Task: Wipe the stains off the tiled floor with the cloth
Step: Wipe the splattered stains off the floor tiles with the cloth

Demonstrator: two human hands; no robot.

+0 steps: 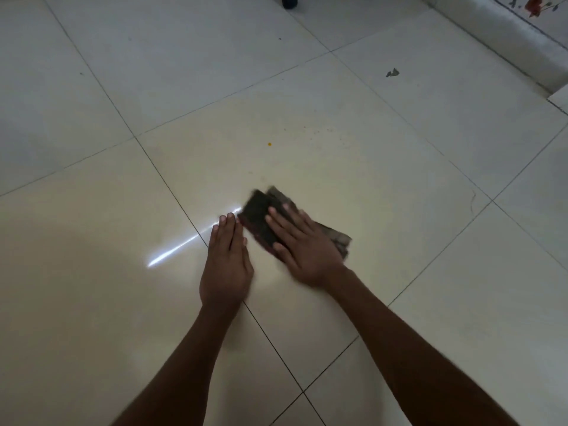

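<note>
Two bare forearms entered from the bottom edge, both cut off there above the wrists. The left hand (226, 265) lay flat and open on the glossy cream tiled floor (92, 272), fingers together, gripping nothing, its fingertips just beside the near-left edge of the cloth. The right hand (304, 250) was spread open, palm down, pressing on the dark folded cloth (261, 216) without closing around it; it hid the cloth's middle. The cloth was blurred, so its pattern was hard to make out: a blackish panel with a reddish edge on the left, a brownish-grey part on the right. It sat on the large tile in the centre of the view, just right of a dark grout line.

A bright white streak of reflected light (190, 241) crossed the floor left of the hands. Farther off lay a small orange speck (269, 144) and faint scattered dark specks. Beyond these a grey ragged mark (392, 73) showed. At the top edge a black object (289, 1) was cut off and unidentifiable. At the top right, a pale raised ledge (504, 38) ran diagonally, with red-flowered material (533, 6) beyond it. No writing was readable.
</note>
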